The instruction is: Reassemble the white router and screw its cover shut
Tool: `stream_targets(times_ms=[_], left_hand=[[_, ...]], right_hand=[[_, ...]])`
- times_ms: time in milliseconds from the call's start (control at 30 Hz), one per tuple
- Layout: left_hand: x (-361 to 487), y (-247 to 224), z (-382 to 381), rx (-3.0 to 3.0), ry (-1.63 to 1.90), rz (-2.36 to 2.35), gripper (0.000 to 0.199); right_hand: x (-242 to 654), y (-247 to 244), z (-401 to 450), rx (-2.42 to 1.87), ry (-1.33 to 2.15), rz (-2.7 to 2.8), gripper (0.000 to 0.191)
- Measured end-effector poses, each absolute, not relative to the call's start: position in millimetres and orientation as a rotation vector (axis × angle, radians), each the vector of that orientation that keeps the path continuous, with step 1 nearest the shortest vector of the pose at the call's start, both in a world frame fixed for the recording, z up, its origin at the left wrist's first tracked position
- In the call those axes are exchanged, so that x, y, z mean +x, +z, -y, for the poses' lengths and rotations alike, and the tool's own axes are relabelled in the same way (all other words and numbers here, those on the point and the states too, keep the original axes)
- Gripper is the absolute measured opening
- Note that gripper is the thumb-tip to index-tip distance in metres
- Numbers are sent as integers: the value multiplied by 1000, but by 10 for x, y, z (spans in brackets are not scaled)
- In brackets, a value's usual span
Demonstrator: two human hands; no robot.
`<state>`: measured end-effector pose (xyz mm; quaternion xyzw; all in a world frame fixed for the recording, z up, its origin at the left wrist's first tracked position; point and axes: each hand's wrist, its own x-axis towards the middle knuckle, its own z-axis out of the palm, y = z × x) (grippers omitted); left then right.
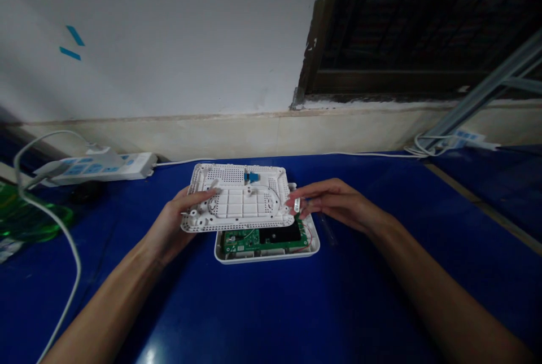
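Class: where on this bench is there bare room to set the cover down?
Bare blue bench lies in front of the open base, and between the right hand and the back cable. Crowded where the cover overhangs the circuit board.

No legible text anywhere. Left of the white plastic cover (pixel 237 197), a power strip (pixel 95 166) bears blue printed markings, too small to read. Beyond the cover, at right, a second power strip (pixel 468 138) shows similar blue marks, also unreadable. Below the cover, print on the green circuit board (pixel 265 238) is too small to make out.
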<state>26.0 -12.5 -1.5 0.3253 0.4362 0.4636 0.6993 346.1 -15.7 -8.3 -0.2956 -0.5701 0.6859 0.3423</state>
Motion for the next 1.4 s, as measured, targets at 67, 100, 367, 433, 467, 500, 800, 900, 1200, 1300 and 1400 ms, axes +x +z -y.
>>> stream_targets(times_ms=[67,100,367,433,467,500,800,900,1200,1300,1400], left_hand=[[246,-4,121,717,1042,-1015,57],[239,2,120,715,1038,-1029,56],[216,29,144,732,978,-1061,59],[225,28,153,738,967,-1048,62],[231,26,157,739,966,-1045,64],[238,23,161,739,966,-1042,65],[262,11,159,742,1005,-1017,68],[259,23,149,736,1020,-1034,67],[247,40,169,751,995,-993,67],[243,26,170,763,994,-1004,70],[236,9,160,775,993,-1018,67]], right_hand=[[3488,-104,154,-687,1870,1463,40],[3500,-115,154,-665,1882,1463,42],[3407,-176,175,-922,1392,1576,24],[3358,-161,176,-976,1158,1632,16],[3336,-146,177,-985,1028,1674,13],[3316,-129,181,-985,909,1718,10],[3103,-149,277,-961,1154,1473,28],[3045,-155,289,-955,1276,1397,36],[3064,-195,269,-1088,653,1983,26],[3059,-191,253,-1123,548,2047,34],[3071,-188,238,-1192,534,2036,30]])
